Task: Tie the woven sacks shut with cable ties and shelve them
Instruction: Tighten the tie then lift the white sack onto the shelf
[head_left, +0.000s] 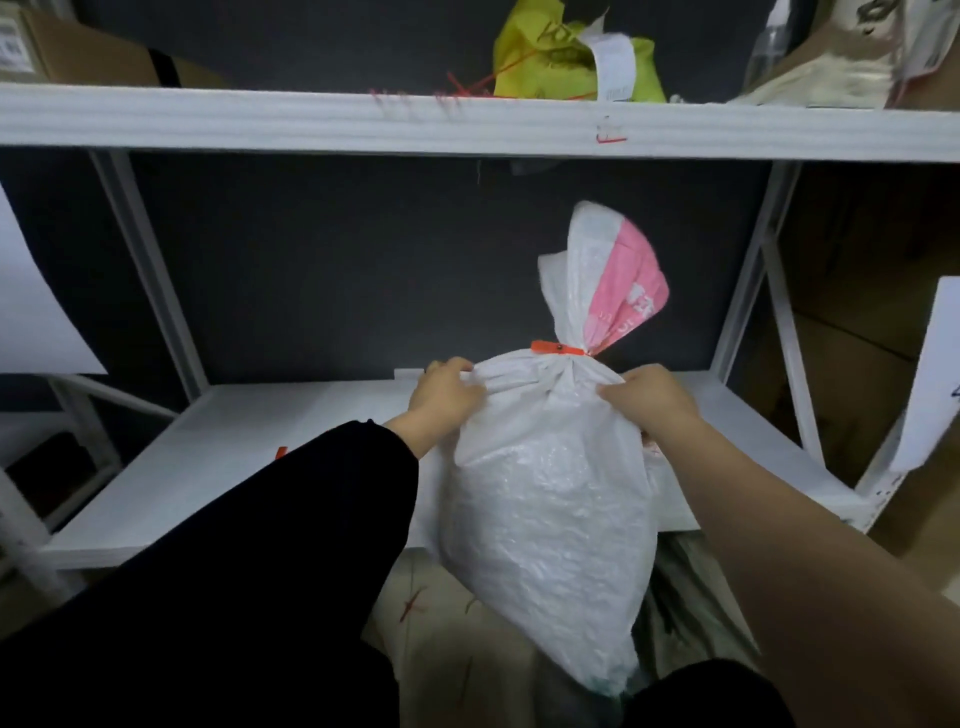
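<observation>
A full white woven sack (545, 499) hangs in front of the middle shelf (260, 447), its lower part below the shelf's front edge. An orange cable tie (557, 348) cinches its neck, and the gathered top with a pink printed patch (631, 283) stands up above the tie. My left hand (448, 397) grips the sack's left shoulder just under the tie. My right hand (649, 400) grips the right shoulder. Both hold the sack upright.
The upper shelf (363, 122) carries a yellow-green sack (561, 62) with red ties, a cardboard box (78, 52) at left and a beige bag (821, 73) at right. White uprights (748, 270) frame the bay. Cardboard boxes stand at right, sacks lie on the floor below.
</observation>
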